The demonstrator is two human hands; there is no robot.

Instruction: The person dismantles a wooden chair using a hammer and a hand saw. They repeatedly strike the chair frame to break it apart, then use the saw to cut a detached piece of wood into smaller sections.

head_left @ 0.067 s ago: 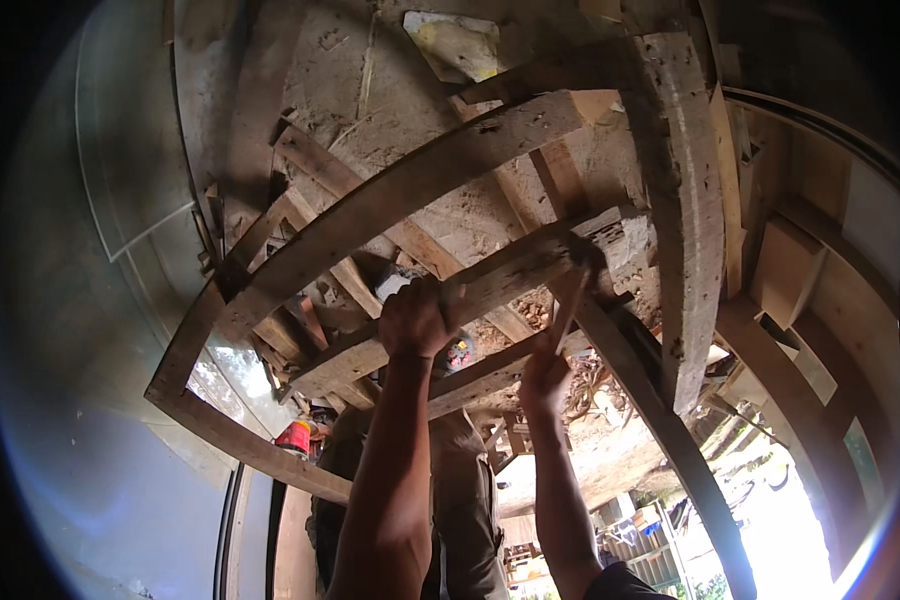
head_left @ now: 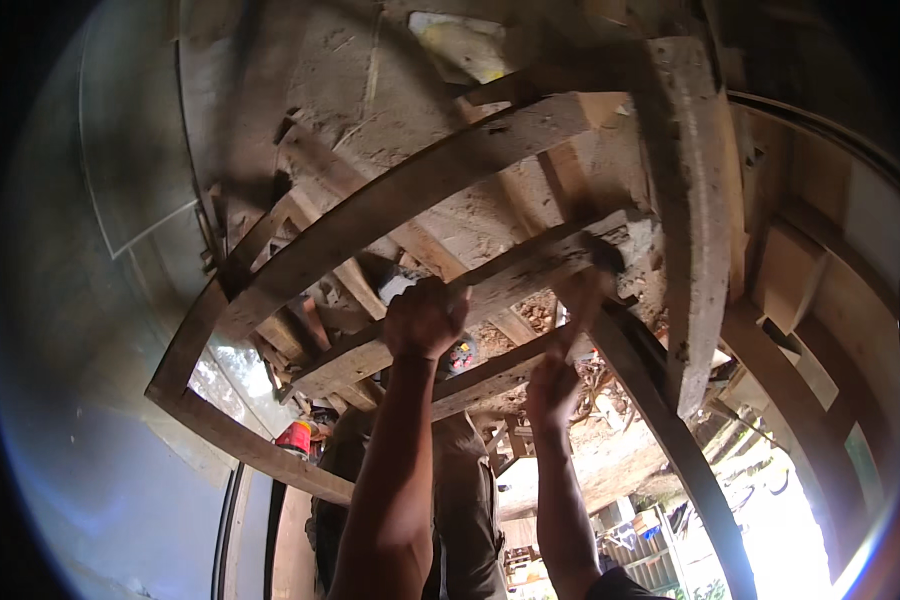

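My left hand [head_left: 425, 320] is closed around a weathered wooden beam [head_left: 520, 278], one of the bars across a large wooden frame. My right hand [head_left: 552, 385] grips a hammer [head_left: 582, 310] by its wooden handle, blurred by motion. The dark hammer head is near the beam's right end, where the wood looks pitted; whether they touch I cannot tell. A second, lower bar [head_left: 490, 378] runs between my two hands. The frame's long curved member [head_left: 400, 200] arches beyond them, and a thick upright timber [head_left: 695, 230] stands at the right.
Loose planks [head_left: 425, 250] lie on the dusty floor [head_left: 350, 70] under the frame. Pale sheet panels [head_left: 120, 330] stand at the left, near a red container [head_left: 295, 437]. Curved timbers [head_left: 795, 420] lean at the right. Wood scraps [head_left: 605, 400] are scattered near my right hand.
The hammer and my right hand have shifted slightly to the right, and the hammer is more blurred. My left hand keeps its grip on the beam.
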